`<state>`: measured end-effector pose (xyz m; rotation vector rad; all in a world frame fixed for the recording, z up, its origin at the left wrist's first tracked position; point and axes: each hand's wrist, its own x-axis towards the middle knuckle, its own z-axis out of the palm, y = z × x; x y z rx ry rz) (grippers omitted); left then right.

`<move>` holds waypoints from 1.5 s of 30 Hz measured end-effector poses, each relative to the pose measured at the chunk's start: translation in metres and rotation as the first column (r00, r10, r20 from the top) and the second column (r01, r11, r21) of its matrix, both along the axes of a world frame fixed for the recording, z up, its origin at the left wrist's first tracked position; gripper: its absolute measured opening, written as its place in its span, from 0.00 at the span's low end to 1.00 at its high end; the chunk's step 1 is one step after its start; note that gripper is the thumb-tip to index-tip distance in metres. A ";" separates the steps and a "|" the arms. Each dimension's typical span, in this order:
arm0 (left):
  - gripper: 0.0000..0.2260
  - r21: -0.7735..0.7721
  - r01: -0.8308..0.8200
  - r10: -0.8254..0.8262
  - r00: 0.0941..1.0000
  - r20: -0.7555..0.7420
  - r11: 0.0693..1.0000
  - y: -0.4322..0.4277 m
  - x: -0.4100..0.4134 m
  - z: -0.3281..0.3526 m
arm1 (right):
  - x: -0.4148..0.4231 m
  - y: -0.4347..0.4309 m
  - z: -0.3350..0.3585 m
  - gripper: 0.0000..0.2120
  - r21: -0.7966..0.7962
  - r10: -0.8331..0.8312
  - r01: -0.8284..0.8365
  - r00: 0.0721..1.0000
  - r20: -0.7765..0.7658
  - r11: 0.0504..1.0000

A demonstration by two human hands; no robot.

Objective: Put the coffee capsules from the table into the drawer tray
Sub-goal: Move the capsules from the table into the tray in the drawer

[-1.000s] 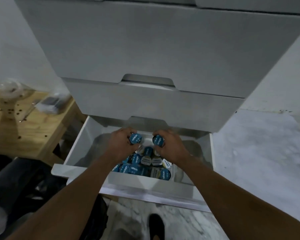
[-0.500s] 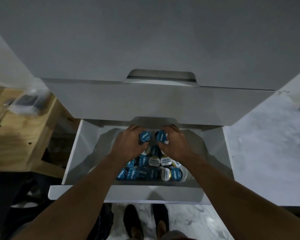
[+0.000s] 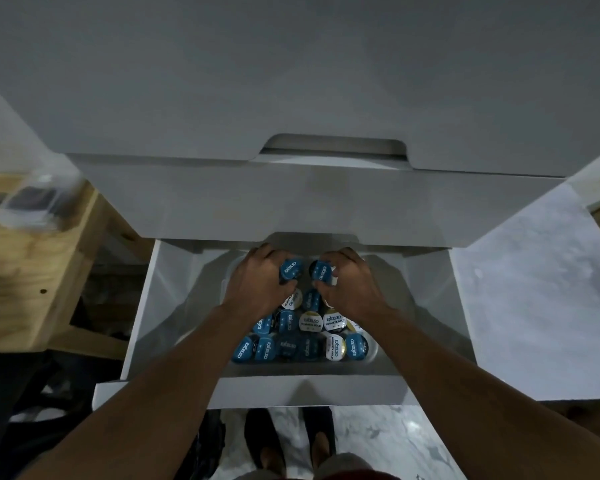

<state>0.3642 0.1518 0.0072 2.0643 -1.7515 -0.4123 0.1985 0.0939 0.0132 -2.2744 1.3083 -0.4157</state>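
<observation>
Well, two hands are inside the open drawer (image 3: 146, 306), with one capsule each. The left hand (image 3: 257, 289) has its fingers curled round a blue-lidded capsule (image 3: 289, 270), and the right hand (image 3: 350, 289) is wrapped round a second blue capsule (image 3: 321, 271). The two lids face up, just beside one another, over the far end of the tray (image 3: 373, 356).

Nearer the camera, the loose capsules (image 3: 310, 322) lie packed in rows in that tray. I count about thirteen, most blue-lidded and four or five white (more may sit hidden under the hands).

Compared with half a second ago, both grips are unchanged and the hands have barely shifted along the tray. The view has come closer, so the cabinet fills more of the top.

Two closed drawer fronts (image 3: 291, 202), plain white, overhang the open drawer. On the left stands a wooden table (image 3: 32, 271) carrying a blurred clear packet (image 3: 28, 202). On the right is a pale mottled surface (image 3: 534, 289). Below the drawer front, two dark shoes (image 3: 260, 441) stand on a marbled floor (image 3: 378, 441).
</observation>
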 end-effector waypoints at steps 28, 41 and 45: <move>0.13 -0.003 0.019 -0.018 0.997 0.075 1.000 -0.001 0.001 -0.010 | 0.002 0.004 -0.012 0.11 -0.064 0.009 -0.016 0.994 -0.108 0.998; 0.10 0.054 0.027 -0.035 0.988 0.153 0.998 -0.003 0.003 -0.005 | 0.005 0.003 -0.010 0.12 -0.052 0.013 -0.022 0.985 -0.170 0.998; 0.11 0.071 0.022 -0.033 0.987 0.156 0.997 -0.002 0.002 -0.002 | 0.004 0.001 -0.010 0.12 -0.030 0.019 -0.024 0.985 -0.173 0.999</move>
